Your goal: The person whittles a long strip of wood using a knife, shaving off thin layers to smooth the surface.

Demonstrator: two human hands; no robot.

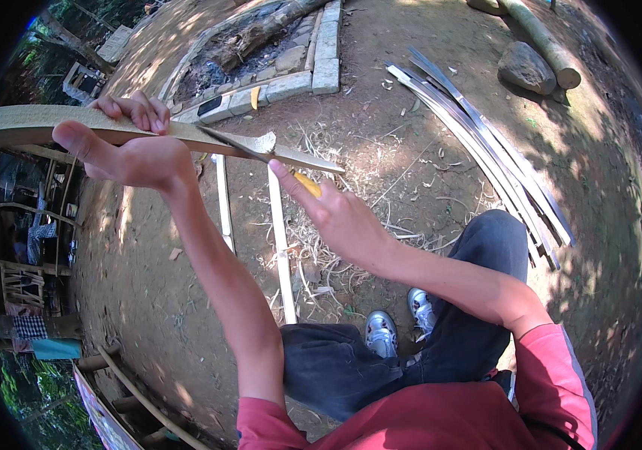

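My left hand [144, 159] is wrapped round a long, pale bamboo strip [24, 124], with the fingers over its far edge and the thumb on the near side. The strip runs from the left rim to a thin end in the middle. My right hand [347, 225] grips a knife [306, 184] by its yellow handle, the index finger stretched along it. Its dark blade lies against the strip, to the right of my left hand. A whitish curled shaving [264, 142] stands up on the strip beside the blade.
Shavings [328, 247] litter the ground below my hands. Two pale strips [282, 255] lie near my left knee. A bundle of long slats [486, 142] rests at the right. Farther off are a stone-edged fire pit [291, 86], a rock [525, 67] and a log [542, 37].
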